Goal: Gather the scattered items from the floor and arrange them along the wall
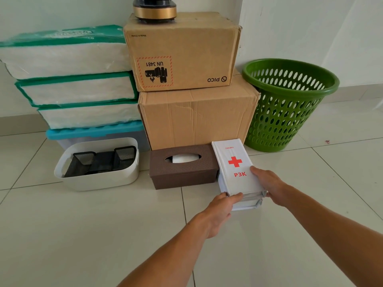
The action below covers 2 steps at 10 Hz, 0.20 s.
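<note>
Two bare forearms reaching forward from bottom edge over pale floor tiles (83, 235). Left hand (219, 212) gripping near left corner of white first-aid box (234, 168), thumb laid over top edge, fingers curled under out of sight. Right hand (267, 184) gripping near right side of same box, thumb on top panel beside red "P3K" lettering, fingers wrapped round side. Box lying flat, red cross upward, long axis running away from camera, far end close to lower cardboard box (196, 119); whether resting on tiles or lifted slightly at near end, cannot tell. Brown tissue box (182, 170) just beside it on left, touching or nearly so, white tissue showing in oval slot. Further left, white plastic tub (97, 181) holding black mesh desk organiser (101, 161). Behind tub, clear storage bin with blue lid (93, 131), three green-and-white wrapped packs (68, 59) stacked on top. Smaller cardboard box (182, 52), marked "PICO" and "UN 3481" upside down, stacked on lower one; black-and-gold round object (154, 11) on top of that, cut off by frame. Green perforated basket (288, 104) standing upright to right of boxes, near wall. All lined up against white wall (290, 27).
</note>
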### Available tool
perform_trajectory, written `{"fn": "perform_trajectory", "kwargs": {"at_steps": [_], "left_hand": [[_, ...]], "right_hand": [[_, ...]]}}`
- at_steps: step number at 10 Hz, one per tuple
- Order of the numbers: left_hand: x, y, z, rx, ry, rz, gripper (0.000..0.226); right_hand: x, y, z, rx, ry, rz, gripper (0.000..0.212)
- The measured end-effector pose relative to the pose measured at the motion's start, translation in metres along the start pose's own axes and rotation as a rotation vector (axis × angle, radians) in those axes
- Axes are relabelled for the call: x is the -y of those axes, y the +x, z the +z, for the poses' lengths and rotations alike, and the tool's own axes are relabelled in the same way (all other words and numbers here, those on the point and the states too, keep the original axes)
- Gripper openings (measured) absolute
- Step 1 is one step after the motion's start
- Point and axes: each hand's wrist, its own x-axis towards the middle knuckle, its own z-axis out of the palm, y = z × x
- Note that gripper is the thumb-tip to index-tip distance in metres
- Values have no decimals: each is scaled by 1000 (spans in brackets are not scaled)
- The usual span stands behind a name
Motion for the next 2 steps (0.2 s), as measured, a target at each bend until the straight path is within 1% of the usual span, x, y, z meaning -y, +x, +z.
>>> {"fn": "perform_trajectory", "kwargs": {"at_steps": [1,2], "left_hand": [[-7,-8,-5,-20,123,-44,58],[-16,-19,-21,-132,214,-90,74]], "right_hand": [[3,-2,2,-130,-47,-152,39],[12,-9,-3,-289,-121,-327,39]]}}
